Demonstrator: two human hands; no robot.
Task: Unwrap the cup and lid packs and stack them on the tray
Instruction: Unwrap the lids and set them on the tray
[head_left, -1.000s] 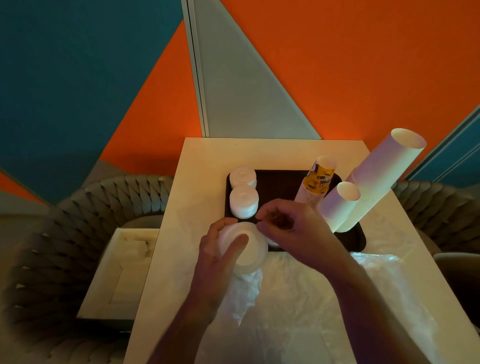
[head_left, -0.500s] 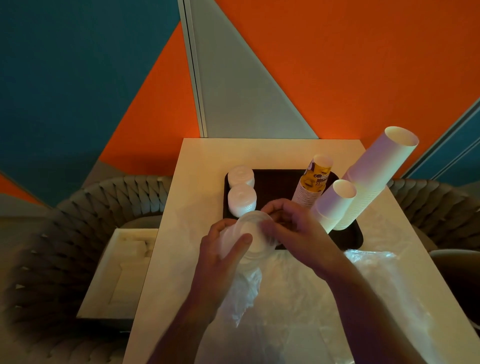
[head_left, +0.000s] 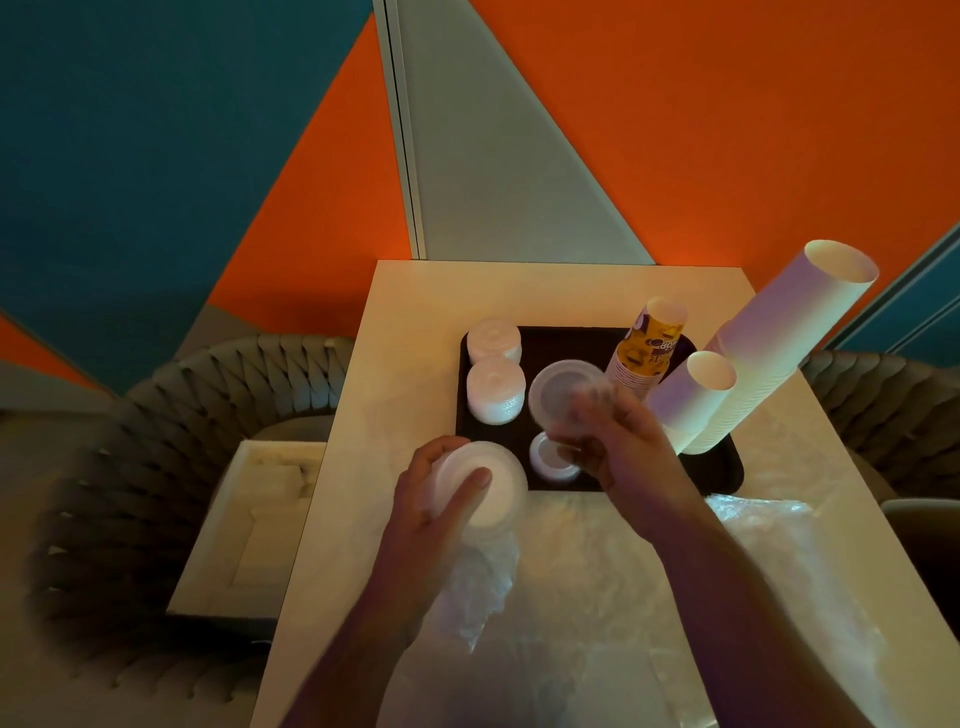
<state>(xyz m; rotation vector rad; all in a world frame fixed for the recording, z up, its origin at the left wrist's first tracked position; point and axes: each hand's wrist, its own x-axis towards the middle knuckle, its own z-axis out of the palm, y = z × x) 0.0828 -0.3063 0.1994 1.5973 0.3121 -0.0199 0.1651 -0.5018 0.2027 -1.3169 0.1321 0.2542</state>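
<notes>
One pale worktop (head_left: 415, 332) stands against a wall painted in orange, teal and grey wedges, with a woven grey chair (head_left: 156, 415) at its left side and another at its right; a shallow white box (head_left: 260, 525) rests on the left chair. A dark tray (head_left: 722, 467) lies on the far half of the worktop, and loose clear plastic wrap (head_left: 597, 597) covers the near half. Three cup stacks lean on the tray's right side: a tall white stack (head_left: 779, 343), a short white stack (head_left: 691, 395) and a printed yellow stack (head_left: 647, 353). Two lid stacks (head_left: 493, 369) stand on the tray's left side, one behind the other, and a low lid pile (head_left: 550, 457) sits near the tray's front edge. The left hand (head_left: 441, 499) has its grip curled round a wrapped lid pack (head_left: 483, 488) just in front of the tray, thumb pressed across the top lid. The right hand (head_left: 613, 436) is above the tray, its grip pinching a clear lid (head_left: 561, 395) by the edge, blurred, above the low pile.
</notes>
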